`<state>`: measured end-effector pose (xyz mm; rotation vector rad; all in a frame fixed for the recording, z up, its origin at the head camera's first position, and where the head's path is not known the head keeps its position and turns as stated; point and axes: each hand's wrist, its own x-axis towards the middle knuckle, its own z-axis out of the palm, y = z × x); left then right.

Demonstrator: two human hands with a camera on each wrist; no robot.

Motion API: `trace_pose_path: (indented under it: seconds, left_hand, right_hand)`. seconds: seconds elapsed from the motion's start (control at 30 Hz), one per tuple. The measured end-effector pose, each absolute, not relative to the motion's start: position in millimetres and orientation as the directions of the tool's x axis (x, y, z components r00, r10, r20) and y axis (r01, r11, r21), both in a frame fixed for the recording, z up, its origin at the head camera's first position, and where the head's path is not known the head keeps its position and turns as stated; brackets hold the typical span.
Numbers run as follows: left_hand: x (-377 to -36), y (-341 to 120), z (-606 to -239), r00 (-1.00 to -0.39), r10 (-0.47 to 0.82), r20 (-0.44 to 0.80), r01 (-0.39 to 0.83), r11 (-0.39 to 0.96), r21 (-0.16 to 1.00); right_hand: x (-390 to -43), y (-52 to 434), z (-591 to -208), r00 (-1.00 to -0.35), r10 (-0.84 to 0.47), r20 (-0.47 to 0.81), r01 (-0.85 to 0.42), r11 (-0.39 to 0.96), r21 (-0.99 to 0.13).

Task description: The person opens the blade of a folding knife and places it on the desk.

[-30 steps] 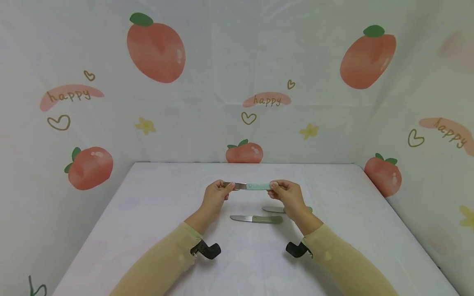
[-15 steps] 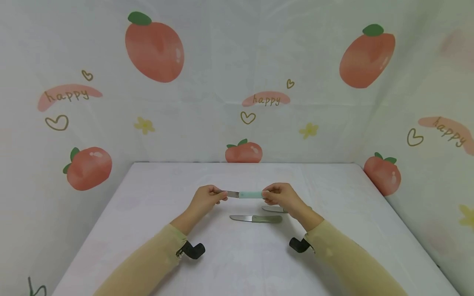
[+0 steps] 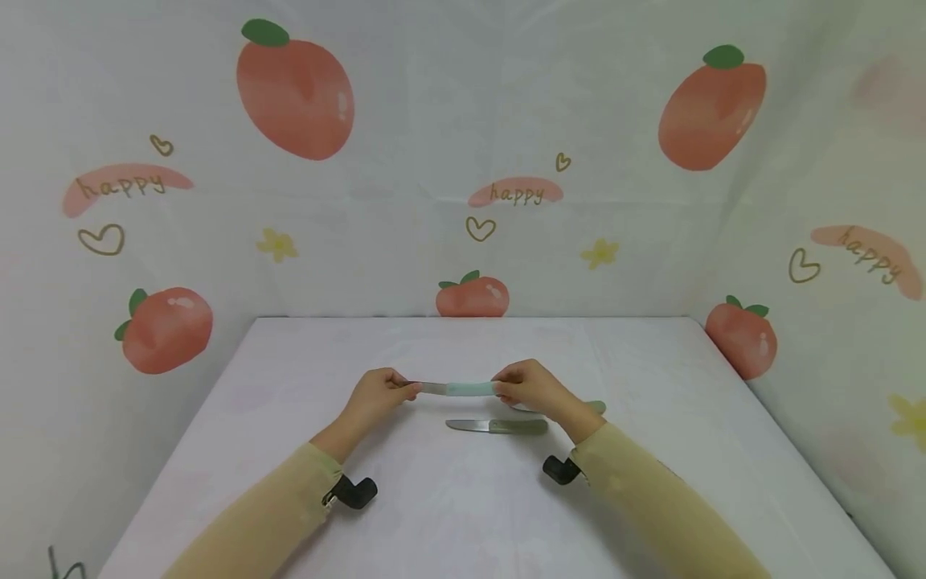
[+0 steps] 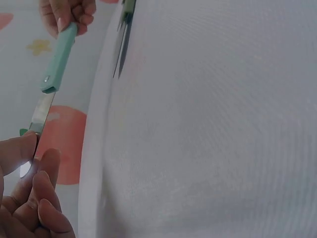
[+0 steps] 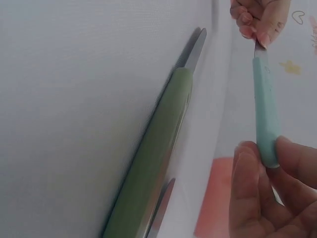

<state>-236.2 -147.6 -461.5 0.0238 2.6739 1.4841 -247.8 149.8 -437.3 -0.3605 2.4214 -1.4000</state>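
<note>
A folding knife with a mint-green handle (image 3: 470, 389) is held level above the table between both hands. My left hand (image 3: 378, 394) pinches its metal blade (image 4: 43, 109) near the tip, between thumb and fingers. The butt end of the handle is gripped by the thumb and fingers of my right hand (image 3: 534, 388). Below them on the table lies a knife with an olive-green handle (image 3: 518, 427), its blade out to the left. Another green-handled knife (image 3: 596, 407) lies a little behind it, partly hidden by my right hand and wrist.
The table (image 3: 289, 354) has a white cover, and its far edge meets a white backdrop (image 3: 405, 241) printed with red fruit, hearts and "happy" lettering. A black wrist camera (image 3: 354, 492) sits on the left cuff, another black camera (image 3: 561, 470) on the right.
Both hands have moved left and slightly nearer with the mint-green knife, the left hand farther than the right. The knives on the table have stayed in place.
</note>
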Motion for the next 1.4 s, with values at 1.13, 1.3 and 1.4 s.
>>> trace_pose_path:
  seconds: [1.13,1.3,1.4]
  left_hand:
    - [-244.6,-178.7,-463.9,-0.960,0.089,-0.266,-0.087,0.806,0.585]
    - [-245.8,-175.4,-463.1,-0.958,0.061,-0.282,-0.108,0.830,0.547]
    - [-245.1,-174.0,-463.2,-0.959,0.035,-0.281,-0.126,0.836,0.534]
  right_hand:
    - [-253.9,105.5,-450.1,-0.945,-0.280,-0.168,-0.143,0.818,-0.557]
    - [-255.4,103.6,-451.6,-0.953,-0.260,-0.158,-0.134,0.825,-0.549]
    - [-255.4,102.9,-451.9,-0.956,-0.252,-0.152,-0.130,0.825,-0.550]
